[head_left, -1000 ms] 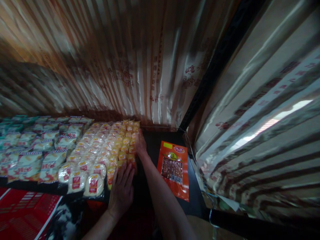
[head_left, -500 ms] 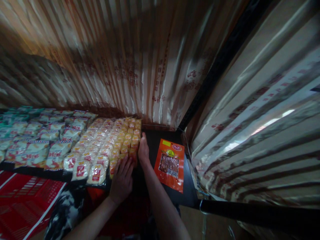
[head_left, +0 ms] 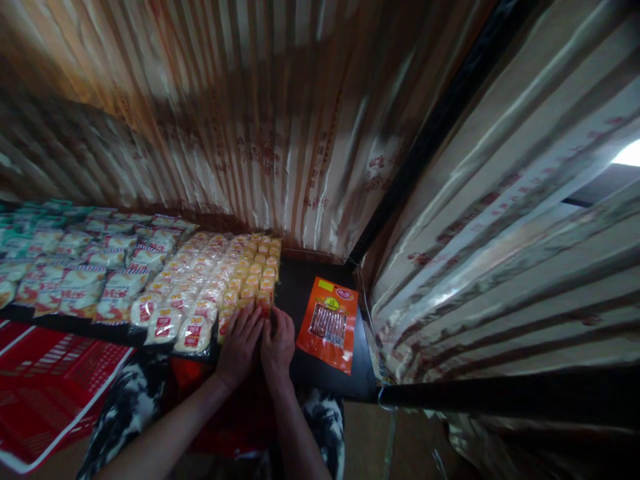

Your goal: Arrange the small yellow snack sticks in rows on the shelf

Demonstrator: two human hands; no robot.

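Note:
Rows of small yellow-wrapped snack packs (head_left: pixel 256 272) stand at the right end of the goods on the black shelf (head_left: pixel 295 283). My left hand (head_left: pixel 241 343) lies on the front packs of these rows, fingers stretched out side by side. Close beside it, my right hand (head_left: pixel 279 341) is closed, its fingers bent against the front right corner pack (head_left: pixel 264 302). What its fingers hold, if anything, is hidden. Clear-wrapped round white cakes (head_left: pixel 194 333) with red labels adjoin the yellow rows on the left.
An orange flat packet (head_left: pixel 329 325) with a clear window lies on the shelf to the right. White snack bags (head_left: pixel 120 293) and green packs (head_left: pixel 30 230) fill the left. A red basket (head_left: pixel 55 393) stands below, left. Pleated curtain (head_left: pixel 280 133) and a black post (head_left: pixel 425 140) enclose the shelf.
My right hand has come back toward me from along the right side of the yellow rows, and its straight fingers have curled. My left hand stays on the front packs.

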